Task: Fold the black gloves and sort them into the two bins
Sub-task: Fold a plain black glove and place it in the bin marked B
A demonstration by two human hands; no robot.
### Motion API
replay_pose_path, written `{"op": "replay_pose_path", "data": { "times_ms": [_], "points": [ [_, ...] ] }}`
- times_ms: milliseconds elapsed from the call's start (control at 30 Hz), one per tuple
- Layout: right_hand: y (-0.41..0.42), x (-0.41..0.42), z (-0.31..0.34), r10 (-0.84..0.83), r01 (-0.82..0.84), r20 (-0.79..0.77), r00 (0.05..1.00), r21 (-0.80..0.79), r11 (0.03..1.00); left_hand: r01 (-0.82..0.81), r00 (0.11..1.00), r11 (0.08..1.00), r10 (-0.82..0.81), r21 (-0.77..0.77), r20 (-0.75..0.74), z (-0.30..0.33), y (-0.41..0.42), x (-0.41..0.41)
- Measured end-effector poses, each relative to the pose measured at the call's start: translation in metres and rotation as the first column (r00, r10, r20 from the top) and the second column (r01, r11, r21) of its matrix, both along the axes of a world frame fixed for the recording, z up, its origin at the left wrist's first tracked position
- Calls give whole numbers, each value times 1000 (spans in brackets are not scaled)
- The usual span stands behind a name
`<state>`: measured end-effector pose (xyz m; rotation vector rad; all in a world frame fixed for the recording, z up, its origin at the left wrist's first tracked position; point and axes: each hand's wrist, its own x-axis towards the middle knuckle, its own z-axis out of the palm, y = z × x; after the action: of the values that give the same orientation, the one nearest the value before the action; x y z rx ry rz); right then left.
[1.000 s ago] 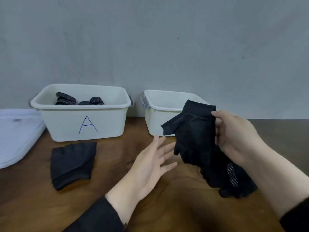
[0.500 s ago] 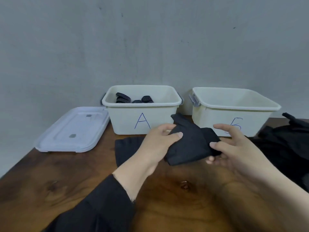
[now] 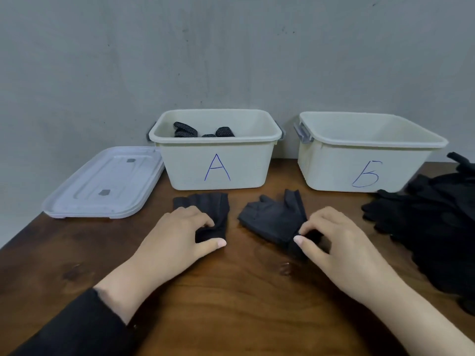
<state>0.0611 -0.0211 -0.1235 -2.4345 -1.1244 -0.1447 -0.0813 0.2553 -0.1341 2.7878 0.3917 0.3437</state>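
Right now your left hand [image 3: 177, 237] pinches the near cuff of the left glove [image 3: 209, 210], which lies before bin A [image 3: 216, 163], fingers pointing at it. Your right hand [image 3: 331, 240] pinches the right glove [image 3: 272, 218], angled rightward of bin A, toward bin Б [image 3: 365, 160].

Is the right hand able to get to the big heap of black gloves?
Probably yes: the heap of black gloves lies just beside the right hand, nothing between, though it pinches a black fingerless glove.
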Motion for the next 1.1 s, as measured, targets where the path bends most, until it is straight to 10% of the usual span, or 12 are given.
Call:
{"op": "replay_pose_path", "data": {
  "times_ms": [367, 633, 767, 933, 1100],
  "points": [
    [4, 6, -19, 160, -162, -26, 987, -132, 978, 1, 1000, 998, -2, 60, 17, -8, 4, 4],
    [17, -17, -23, 163, -166, -40, 986, -83, 983, -172, 850, 939, 294, -296, 437, 0, 3, 11],
    [24, -29, -22, 185, -190, -78, 980, -61, 980, -136, 806, 974, 214, -179, 552, 17, -27, 26],
    [15, -23, -18, 3, 29, -115, 993, 281, 959, 118, 977, 992, -125, 50, 171, 0, -81, 41],
    [11, -20, -17, -85, 104, -184, 979, 94, 990, 147, 984, 972, -162, 186, 69, -12, -79, 32]
  ]
}}
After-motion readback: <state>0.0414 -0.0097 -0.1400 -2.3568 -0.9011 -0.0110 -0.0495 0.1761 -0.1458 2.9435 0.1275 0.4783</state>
